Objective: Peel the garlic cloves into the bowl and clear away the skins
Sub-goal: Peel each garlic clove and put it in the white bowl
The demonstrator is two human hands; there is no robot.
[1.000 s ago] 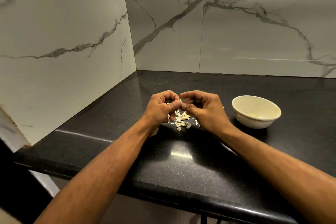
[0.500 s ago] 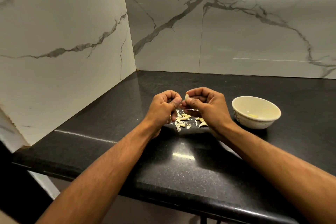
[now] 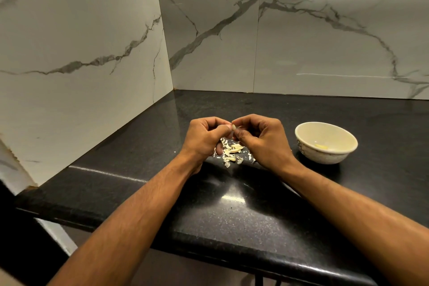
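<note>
The garlic clove [image 3: 234, 127] has been drawn back between left hand [image 3: 204, 138] and right hand [image 3: 262, 139], pinched by both above the skins [image 3: 232, 152] for peeling.

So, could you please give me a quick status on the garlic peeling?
Both hands, left and right, pinching one garlic clove above the skins pile. Bowl to the right, one peeled piece inside. Nothing in the way.
</note>
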